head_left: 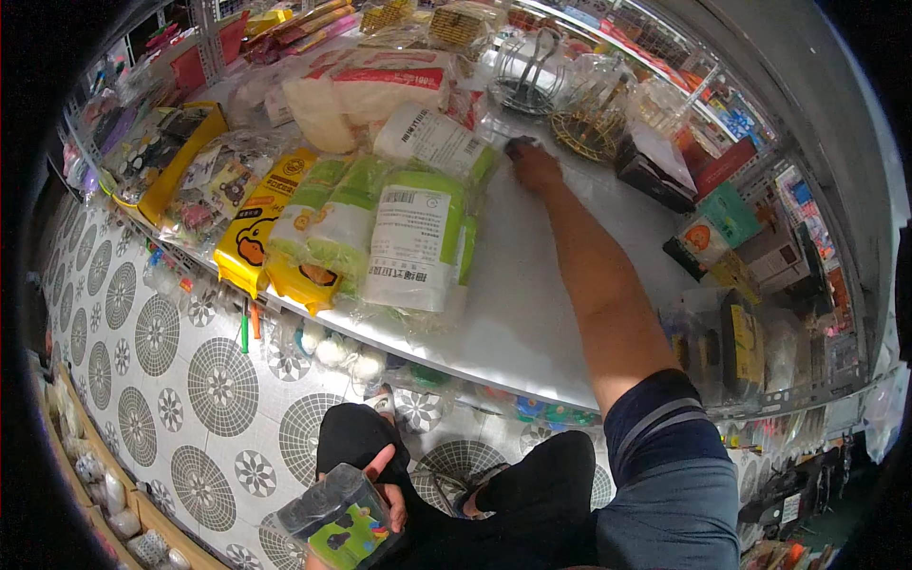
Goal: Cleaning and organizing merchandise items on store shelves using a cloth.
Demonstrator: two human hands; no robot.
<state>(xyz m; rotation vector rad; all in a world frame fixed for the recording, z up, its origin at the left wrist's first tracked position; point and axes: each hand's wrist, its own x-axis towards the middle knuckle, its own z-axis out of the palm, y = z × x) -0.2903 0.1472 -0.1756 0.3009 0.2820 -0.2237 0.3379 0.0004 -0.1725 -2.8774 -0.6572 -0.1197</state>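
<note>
My right hand [538, 169] is stretched far across a grey metal shelf [527, 285]. Its fingers press a small dark cloth-like wad [524, 144] onto the surface, partly hidden by the hand. Just left of it lie rolls of garbage bags [431, 139] in green and white wrap, and a larger pack [413, 235] stands nearer the front. Wire racks [527, 85] are beyond the fingers. Low by my lap, my left hand [392, 499] holds a clear plastic box [345, 520] with a green printed picture and dark contents. The fingers wrap its right side.
Yellow duck-print packs [260, 221] lie along the shelf's front edge, beside a yellow display box [185, 164]. Several boxes, one black [652, 171] and one green [727, 214], line the right side. Perforated metal posts [206, 43] frame the shelf. Below is a patterned tile floor [221, 385].
</note>
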